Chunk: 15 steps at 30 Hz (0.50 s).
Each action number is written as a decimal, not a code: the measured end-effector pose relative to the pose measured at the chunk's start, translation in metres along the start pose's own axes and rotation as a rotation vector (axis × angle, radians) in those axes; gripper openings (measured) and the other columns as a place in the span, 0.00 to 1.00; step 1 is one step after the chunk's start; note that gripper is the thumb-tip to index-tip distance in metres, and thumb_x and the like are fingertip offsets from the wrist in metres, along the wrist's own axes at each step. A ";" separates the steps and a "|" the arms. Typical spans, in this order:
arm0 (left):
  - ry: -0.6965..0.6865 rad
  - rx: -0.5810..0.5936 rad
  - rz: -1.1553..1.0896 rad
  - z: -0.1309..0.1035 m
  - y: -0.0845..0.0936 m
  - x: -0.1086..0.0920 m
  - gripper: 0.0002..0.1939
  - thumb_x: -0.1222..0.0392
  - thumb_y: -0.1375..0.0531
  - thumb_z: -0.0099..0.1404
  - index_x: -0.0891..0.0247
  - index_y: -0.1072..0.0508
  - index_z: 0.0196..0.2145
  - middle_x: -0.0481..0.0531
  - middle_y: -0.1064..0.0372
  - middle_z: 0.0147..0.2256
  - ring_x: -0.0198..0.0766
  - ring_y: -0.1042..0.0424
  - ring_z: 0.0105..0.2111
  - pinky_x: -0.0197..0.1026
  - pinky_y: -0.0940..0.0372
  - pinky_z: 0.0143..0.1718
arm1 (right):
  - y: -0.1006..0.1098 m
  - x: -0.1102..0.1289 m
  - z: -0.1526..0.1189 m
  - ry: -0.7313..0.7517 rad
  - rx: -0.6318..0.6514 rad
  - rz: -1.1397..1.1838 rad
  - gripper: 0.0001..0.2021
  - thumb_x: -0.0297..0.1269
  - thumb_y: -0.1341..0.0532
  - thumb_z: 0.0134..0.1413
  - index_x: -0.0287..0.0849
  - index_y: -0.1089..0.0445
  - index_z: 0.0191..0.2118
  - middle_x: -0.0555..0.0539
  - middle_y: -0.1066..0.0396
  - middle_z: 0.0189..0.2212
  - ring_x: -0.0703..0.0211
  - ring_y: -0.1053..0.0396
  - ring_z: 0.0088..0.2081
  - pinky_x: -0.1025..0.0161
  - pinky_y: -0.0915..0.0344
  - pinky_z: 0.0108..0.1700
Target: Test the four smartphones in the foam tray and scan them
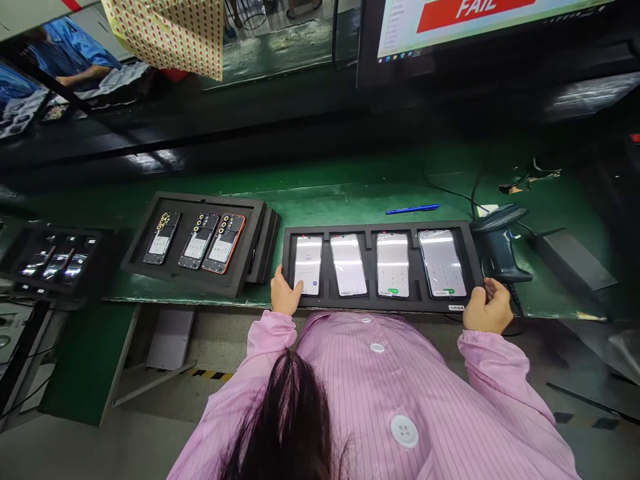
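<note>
A black foam tray [371, 241] lies along the front edge of the green bench, with several smartphones in its slots, lit screens up. My left hand [285, 291] grips the tray's left end, its thumb over the rim near the leftmost phone [307, 265]. At the right front corner, beside a white label [456, 308], my right hand [489, 307] is closed on the tray's other end; its fingers are partly hidden. The rightmost phone [443, 263] and the one beside it [393, 265] show a keypad with a green button.
Left of the tray, stacked black trays [195, 283] hold three phones with their backs up. Another tray [15, 257] stands farther left. A barcode scanner [500, 243] is close to my right hand. Behind lie a blue pen [413, 209] and a monitor [450, 67] reading FAIL.
</note>
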<state>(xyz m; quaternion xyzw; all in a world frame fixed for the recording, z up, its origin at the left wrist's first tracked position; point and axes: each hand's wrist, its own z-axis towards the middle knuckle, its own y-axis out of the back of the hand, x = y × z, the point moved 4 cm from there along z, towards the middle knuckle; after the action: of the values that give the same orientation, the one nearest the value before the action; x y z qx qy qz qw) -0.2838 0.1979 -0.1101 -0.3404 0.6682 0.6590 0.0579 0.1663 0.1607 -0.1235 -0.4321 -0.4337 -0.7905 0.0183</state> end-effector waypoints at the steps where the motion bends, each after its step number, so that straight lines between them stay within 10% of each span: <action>1: -0.027 -0.001 0.025 -0.001 0.000 -0.002 0.39 0.54 0.40 0.51 0.70 0.48 0.57 0.66 0.42 0.54 0.52 0.41 0.53 0.54 0.45 0.54 | -0.001 0.002 0.000 -0.012 -0.003 0.019 0.19 0.38 0.48 0.49 0.33 0.35 0.46 0.35 0.30 0.42 0.46 0.31 0.44 0.50 0.37 0.49; 9: -0.107 -0.056 0.199 0.004 0.000 -0.012 0.55 0.41 0.36 0.42 0.76 0.53 0.59 0.71 0.43 0.53 0.61 0.41 0.51 0.58 0.45 0.51 | -0.010 0.012 0.004 -0.020 0.017 0.125 0.22 0.38 0.48 0.49 0.34 0.37 0.50 0.36 0.30 0.43 0.48 0.32 0.45 0.49 0.37 0.49; 15: -0.055 -0.056 0.092 0.012 0.003 0.000 0.42 0.46 0.45 0.55 0.75 0.53 0.60 0.70 0.45 0.55 0.59 0.41 0.52 0.56 0.45 0.52 | -0.008 0.016 -0.003 0.302 0.183 0.019 0.17 0.39 0.49 0.51 0.42 0.31 0.45 0.39 0.35 0.50 0.49 0.39 0.51 0.47 0.43 0.53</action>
<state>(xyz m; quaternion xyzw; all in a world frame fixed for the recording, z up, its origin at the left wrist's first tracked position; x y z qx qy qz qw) -0.2899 0.2081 -0.1093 -0.2927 0.6624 0.6886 0.0365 0.1510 0.1694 -0.1186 -0.3090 -0.4921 -0.8034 0.1299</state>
